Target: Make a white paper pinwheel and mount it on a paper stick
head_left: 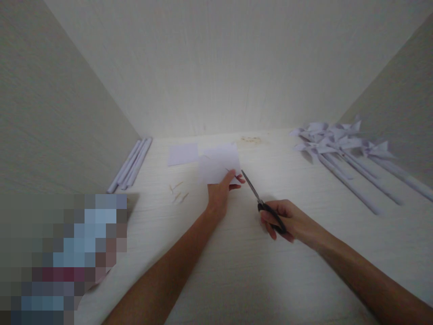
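White paper is gripped at the centre of a pale tabletop (pixel 216 266), where one paper square (pixel 214 159) is pinched at its lower right corner by the left hand (pixel 218 196), thumb above and fingers partly hidden beneath. One pair of scissors (pixel 251 188) is clasped by the right hand (pixel 282 220), below and right of the square; the tip is held just beside the square's edge, and whether the blades are parted cannot be told. Left of the square, one second sheet (pixel 183 154) is laid; below that, four thin brown slivers (pixel 178 193) are scattered. Brown bits (pixel 251 140), too small to count, are strewn beyond the square's upper right. Farther left, at least three paper tubes (pixel 135 163) are bunched; far right, at least four paper pinwheels (pixel 333 140) are overlapped, one stick cut off by the frame.
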The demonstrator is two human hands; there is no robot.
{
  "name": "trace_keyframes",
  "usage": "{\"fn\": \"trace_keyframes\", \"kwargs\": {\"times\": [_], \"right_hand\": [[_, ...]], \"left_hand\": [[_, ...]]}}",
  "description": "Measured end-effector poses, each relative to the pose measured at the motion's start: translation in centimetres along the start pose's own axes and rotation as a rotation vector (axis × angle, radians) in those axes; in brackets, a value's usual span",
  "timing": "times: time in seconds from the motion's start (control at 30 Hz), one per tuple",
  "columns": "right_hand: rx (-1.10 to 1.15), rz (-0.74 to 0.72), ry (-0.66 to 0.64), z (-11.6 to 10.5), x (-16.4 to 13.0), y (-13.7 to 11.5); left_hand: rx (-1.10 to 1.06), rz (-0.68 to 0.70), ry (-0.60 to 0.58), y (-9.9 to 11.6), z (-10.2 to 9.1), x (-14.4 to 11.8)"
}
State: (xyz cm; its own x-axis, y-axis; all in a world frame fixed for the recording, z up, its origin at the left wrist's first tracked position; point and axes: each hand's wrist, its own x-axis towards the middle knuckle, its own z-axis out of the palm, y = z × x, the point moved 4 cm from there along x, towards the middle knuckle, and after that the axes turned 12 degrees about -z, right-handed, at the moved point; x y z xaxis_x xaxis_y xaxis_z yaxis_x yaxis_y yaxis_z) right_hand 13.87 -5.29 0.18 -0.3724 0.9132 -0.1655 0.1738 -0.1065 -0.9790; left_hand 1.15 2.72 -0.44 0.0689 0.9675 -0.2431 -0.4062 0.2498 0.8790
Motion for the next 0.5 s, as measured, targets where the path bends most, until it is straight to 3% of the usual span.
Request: {"fn": "trace_keyframes", "kwargs": {"times": [0.17,0.37,0.5], "right_hand": [[0.102,-0.136,0.186,-1.0,0.7,0.4],[0.045,-0.156,0.513,-3.6,1.1,-0.6],[-0.194,-0.159,0.484,-5.5,2.6,-2.5]], "left_hand": [[0.023,-0.027,0.015,-0.1,0.1,-0.2],[0.026,-0.057,0.010,0.0,0.4,-0.4],[0.022,-0.057,0.000,0.1,0.6,-0.7]]}}
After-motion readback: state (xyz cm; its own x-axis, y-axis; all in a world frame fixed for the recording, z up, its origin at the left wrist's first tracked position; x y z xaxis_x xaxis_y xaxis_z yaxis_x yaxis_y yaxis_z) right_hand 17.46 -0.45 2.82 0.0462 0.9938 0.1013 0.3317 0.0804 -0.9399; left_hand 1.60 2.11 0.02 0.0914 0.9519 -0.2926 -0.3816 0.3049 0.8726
